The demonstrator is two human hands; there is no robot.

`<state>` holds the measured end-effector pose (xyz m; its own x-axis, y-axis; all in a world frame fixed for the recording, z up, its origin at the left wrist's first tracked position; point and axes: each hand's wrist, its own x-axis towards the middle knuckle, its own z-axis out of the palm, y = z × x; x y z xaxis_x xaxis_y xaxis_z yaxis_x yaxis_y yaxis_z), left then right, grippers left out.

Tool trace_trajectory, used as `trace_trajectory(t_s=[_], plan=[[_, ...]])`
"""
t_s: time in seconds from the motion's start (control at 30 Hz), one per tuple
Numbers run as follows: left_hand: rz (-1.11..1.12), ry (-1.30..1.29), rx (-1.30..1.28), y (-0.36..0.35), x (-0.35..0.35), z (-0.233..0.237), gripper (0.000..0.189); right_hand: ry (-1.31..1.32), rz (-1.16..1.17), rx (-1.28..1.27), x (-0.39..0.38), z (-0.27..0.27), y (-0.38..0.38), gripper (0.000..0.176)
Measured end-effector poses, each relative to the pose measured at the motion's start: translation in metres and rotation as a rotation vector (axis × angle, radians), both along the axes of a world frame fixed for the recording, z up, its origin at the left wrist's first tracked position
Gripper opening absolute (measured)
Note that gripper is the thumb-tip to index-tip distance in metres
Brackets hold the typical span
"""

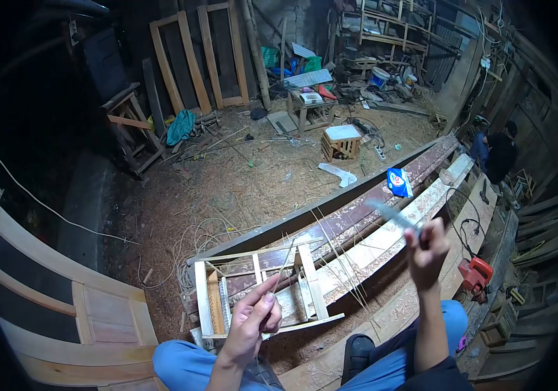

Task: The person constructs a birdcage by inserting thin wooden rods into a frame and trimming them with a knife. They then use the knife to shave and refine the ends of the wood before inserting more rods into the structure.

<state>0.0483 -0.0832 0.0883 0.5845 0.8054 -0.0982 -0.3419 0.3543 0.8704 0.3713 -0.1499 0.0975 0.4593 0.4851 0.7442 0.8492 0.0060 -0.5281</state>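
Note:
My left hand (253, 320) is closed in a pinch on a thin wooden strip (285, 266), which points up and away. To the right, my raised right hand (429, 254) is wrapped round a knife (386, 212); its grey blade is smeared by motion and points up to the left. The knife is apart from the strip. Just beyond my left hand stands a small open wooden frame (313, 285) with slats and an inner row of notches. Several more thin strips (342, 257) lie across the long plank (370, 251), among shavings.
A blue packet (397, 182) lies on the bench boards. At right are a red power tool (475, 274) with a black cord and a crouching person (502, 150). A slatted crate (341, 143) stands on the shaving-strewn floor; a wooden panel (110, 313) is at left.

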Motion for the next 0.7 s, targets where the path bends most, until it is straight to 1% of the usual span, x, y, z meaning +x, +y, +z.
trace_trajectory(t_s=[0.07, 0.13, 0.2, 0.27, 0.33, 0.4, 0.47, 0.53, 0.6, 0.7], plan=[[-0.014, 0.004, -0.014, 0.002, -0.002, -0.004, 0.040, -0.169, 0.183, -0.072, -0.019, -0.009, 0.001, 0.053], [-0.030, -0.039, -0.041, 0.001, 0.000, -0.004, 0.041, -0.208, 0.346, -0.061, -0.050, -0.013, 0.007, 0.051], [-0.076, -0.021, -0.015, -0.001, 0.005, -0.001, 0.042, -0.294, 0.518, -0.046, -0.072, -0.009, 0.012, 0.049], [-0.116, -0.008, 0.015, -0.005, 0.012, -0.001, 0.043, -0.325, 0.554, -0.119, -0.086, -0.005, 0.011, 0.048], [-0.205, 0.020, -0.064, -0.011, 0.019, -0.004, 0.047, -0.329, 0.547, -0.107, -0.087, -0.004, 0.013, 0.047], [-0.216, -0.016, -0.043, -0.015, 0.025, -0.002, 0.046, -0.319, 0.525, -0.083, -0.079, 0.001, 0.014, 0.047], [-0.239, 0.032, 0.056, -0.014, 0.028, -0.003, 0.045, -0.249, 0.453, -0.031, -0.060, -0.001, 0.013, 0.050], [-0.238, 0.020, 0.064, -0.013, 0.031, -0.002, 0.043, -0.346, 0.339, -0.122, -0.044, 0.009, 0.007, 0.052], [-0.250, 0.132, 0.057, -0.013, 0.035, -0.002, 0.042, -0.352, 0.331, -0.134, -0.034, 0.009, 0.004, 0.053], [-0.223, 0.171, 0.071, -0.011, 0.041, 0.003, 0.040, -0.402, 0.240, -0.137, -0.017, 0.006, 0.003, 0.054]])
